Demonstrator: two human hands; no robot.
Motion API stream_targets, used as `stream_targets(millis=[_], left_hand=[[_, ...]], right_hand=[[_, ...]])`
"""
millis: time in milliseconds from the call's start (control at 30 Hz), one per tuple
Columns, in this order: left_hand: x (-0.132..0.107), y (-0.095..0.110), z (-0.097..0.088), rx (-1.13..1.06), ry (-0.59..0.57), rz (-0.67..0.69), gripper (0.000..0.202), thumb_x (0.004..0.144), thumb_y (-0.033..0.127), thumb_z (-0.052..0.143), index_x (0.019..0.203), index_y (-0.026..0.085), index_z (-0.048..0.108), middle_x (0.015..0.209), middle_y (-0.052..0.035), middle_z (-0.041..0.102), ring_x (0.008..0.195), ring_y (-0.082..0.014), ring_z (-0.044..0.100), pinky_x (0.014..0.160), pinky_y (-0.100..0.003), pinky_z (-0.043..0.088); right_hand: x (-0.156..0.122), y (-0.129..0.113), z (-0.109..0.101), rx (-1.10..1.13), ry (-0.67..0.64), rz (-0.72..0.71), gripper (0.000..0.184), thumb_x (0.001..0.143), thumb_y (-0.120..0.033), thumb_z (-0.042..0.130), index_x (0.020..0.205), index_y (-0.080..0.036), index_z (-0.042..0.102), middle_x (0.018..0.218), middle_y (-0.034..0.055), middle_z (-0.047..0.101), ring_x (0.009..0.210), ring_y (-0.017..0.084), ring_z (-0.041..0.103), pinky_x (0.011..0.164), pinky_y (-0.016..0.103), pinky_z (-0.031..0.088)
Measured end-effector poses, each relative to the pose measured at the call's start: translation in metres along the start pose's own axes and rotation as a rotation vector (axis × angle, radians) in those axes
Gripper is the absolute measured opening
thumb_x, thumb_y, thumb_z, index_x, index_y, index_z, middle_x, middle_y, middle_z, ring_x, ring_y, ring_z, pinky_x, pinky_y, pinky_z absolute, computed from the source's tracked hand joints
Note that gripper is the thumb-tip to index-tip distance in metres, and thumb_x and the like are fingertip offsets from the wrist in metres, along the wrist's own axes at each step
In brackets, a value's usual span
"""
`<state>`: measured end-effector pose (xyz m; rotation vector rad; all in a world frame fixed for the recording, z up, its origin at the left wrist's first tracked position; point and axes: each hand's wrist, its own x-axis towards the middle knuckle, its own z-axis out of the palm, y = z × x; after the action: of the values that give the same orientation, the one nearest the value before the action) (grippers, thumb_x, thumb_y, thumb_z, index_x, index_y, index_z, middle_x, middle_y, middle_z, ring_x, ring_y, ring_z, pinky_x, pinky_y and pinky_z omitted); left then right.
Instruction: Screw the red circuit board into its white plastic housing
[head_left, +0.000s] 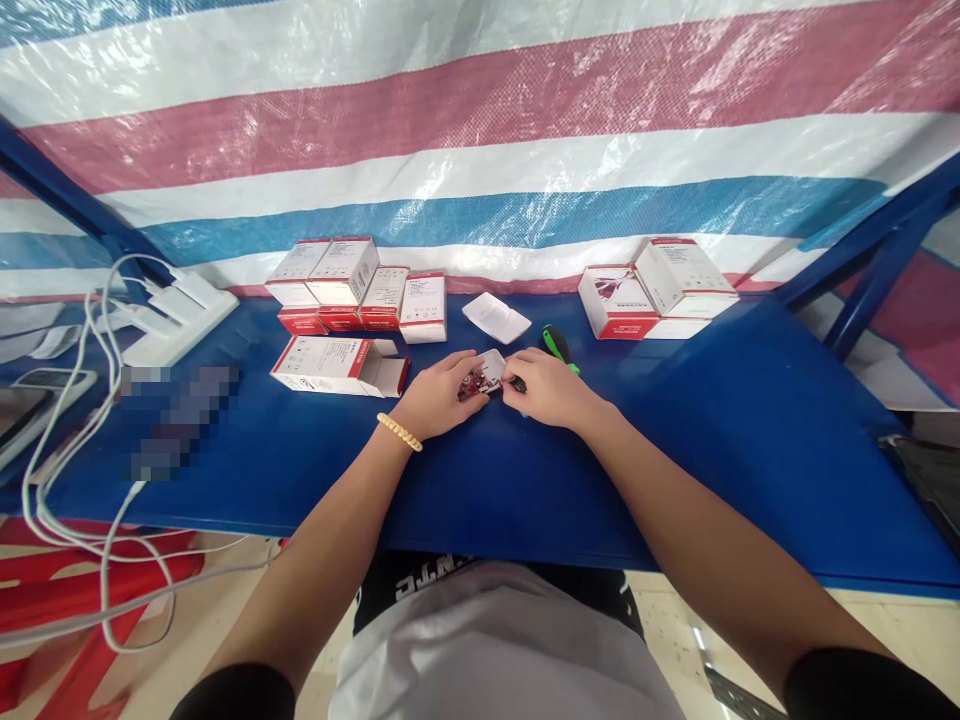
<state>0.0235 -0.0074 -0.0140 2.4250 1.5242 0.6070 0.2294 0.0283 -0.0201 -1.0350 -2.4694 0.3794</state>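
My left hand (pixel 441 392) is closed on the left side of a small white plastic housing (pixel 493 364). Inside it shows a red circuit board (pixel 474 384), partly covered by my fingers. At the housing's right edge, my right hand (pixel 547 388) has its fingers pinched around a small dark piece (pixel 517 383), too small to name. Just behind the right hand lies a green and black tool handle (pixel 556 343), like a screwdriver's. A white plastic cover (pixel 496 317) rests on the table beyond both hands.
An open red-and-white box (pixel 330 364) lies left of my hands on the blue table (pixel 480 490). Several such boxes (pixel 345 270) are stacked at the back left, others (pixel 682 275) at the back right. White cables and a power strip (pixel 180 315) occupy the left end.
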Motion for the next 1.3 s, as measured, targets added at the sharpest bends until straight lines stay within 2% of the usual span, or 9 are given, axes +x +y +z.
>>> stream_targets(millis=[167,267,367,567,700,800,900,1100,1300], left_hand=[[-0.002,0.001,0.001,-0.037,0.022,0.022,0.055,0.081,0.037,0.065,0.129,0.014,0.052,0.138,-0.0147,0.052,0.122,-0.0270,0.055,0.104,-0.042,0.046],[0.000,0.001,0.001,-0.050,0.096,0.073,0.041,0.091,0.036,0.053,0.124,0.011,0.058,0.134,-0.0162,0.056,0.124,-0.0258,0.054,0.106,-0.042,0.044],[0.006,0.002,-0.001,-0.066,0.220,0.093,0.030,0.095,0.027,0.044,0.104,0.014,0.069,0.122,-0.0123,0.064,0.116,-0.0216,0.059,0.103,-0.038,0.046],[0.030,0.005,-0.015,-0.034,0.341,-0.127,0.019,0.081,0.031,0.068,0.067,0.018,0.069,0.098,-0.0058,0.072,0.093,-0.0195,0.066,0.087,-0.034,0.052],[0.048,0.003,-0.028,-0.046,0.245,-0.273,0.038,0.090,0.037,0.053,0.062,0.015,0.065,0.069,-0.0054,0.068,0.072,-0.0193,0.065,0.075,-0.034,0.050],[0.059,0.001,-0.032,-0.117,0.177,-0.234,0.022,0.087,0.017,0.052,0.103,0.014,0.067,0.088,-0.0051,0.071,0.080,-0.0180,0.065,0.078,-0.031,0.050],[0.068,0.000,-0.027,-0.069,0.139,-0.188,0.052,0.077,0.001,0.050,0.127,0.013,0.054,0.113,-0.0094,0.067,0.097,-0.0188,0.063,0.087,-0.030,0.050],[0.091,-0.001,-0.003,0.237,-0.035,0.086,0.050,0.076,-0.003,0.049,0.123,0.012,0.056,0.131,-0.0126,0.055,0.122,-0.0249,0.050,0.101,-0.037,0.044],[0.103,0.001,0.005,0.395,-0.066,0.095,0.023,0.088,0.013,0.048,0.101,0.009,0.067,0.109,-0.0149,0.065,0.112,-0.0294,0.054,0.093,-0.042,0.044]], right_hand=[[0.000,0.000,0.001,-0.002,-0.007,-0.007,0.006,0.080,-0.015,0.056,0.075,-0.017,0.054,0.085,0.0044,0.061,0.091,0.019,0.054,0.078,0.029,0.042],[0.001,-0.001,0.000,-0.020,-0.014,0.002,0.006,0.081,-0.017,0.055,0.075,-0.017,0.054,0.086,0.0048,0.061,0.090,0.019,0.054,0.078,0.029,0.041],[0.001,-0.001,-0.001,-0.049,-0.018,0.033,0.009,0.081,-0.018,0.057,0.073,-0.017,0.053,0.085,0.0040,0.061,0.088,0.019,0.053,0.073,0.028,0.039],[0.000,0.003,-0.007,-0.055,-0.056,0.040,0.015,0.083,-0.025,0.056,0.071,-0.018,0.051,0.083,0.0033,0.059,0.086,0.018,0.052,0.072,0.028,0.038],[0.000,0.003,-0.010,-0.126,-0.069,0.054,0.029,0.078,-0.038,0.064,0.068,-0.019,0.044,0.080,0.0034,0.056,0.081,0.018,0.051,0.066,0.028,0.037],[0.001,0.002,-0.011,-0.155,-0.104,0.073,0.034,0.076,-0.040,0.065,0.066,-0.019,0.041,0.082,0.0036,0.055,0.083,0.019,0.052,0.066,0.029,0.038],[0.002,0.003,-0.009,-0.145,-0.127,0.074,0.033,0.076,-0.041,0.065,0.067,-0.019,0.043,0.085,0.0041,0.054,0.086,0.020,0.052,0.070,0.030,0.040],[0.002,0.007,-0.010,-0.139,-0.163,0.075,0.033,0.078,-0.043,0.067,0.067,-0.018,0.048,0.086,0.0051,0.053,0.088,0.021,0.052,0.074,0.032,0.043],[0.002,0.009,-0.012,-0.171,-0.164,0.077,0.037,0.077,-0.048,0.069,0.067,-0.018,0.050,0.085,0.0060,0.053,0.084,0.020,0.053,0.071,0.031,0.042]])
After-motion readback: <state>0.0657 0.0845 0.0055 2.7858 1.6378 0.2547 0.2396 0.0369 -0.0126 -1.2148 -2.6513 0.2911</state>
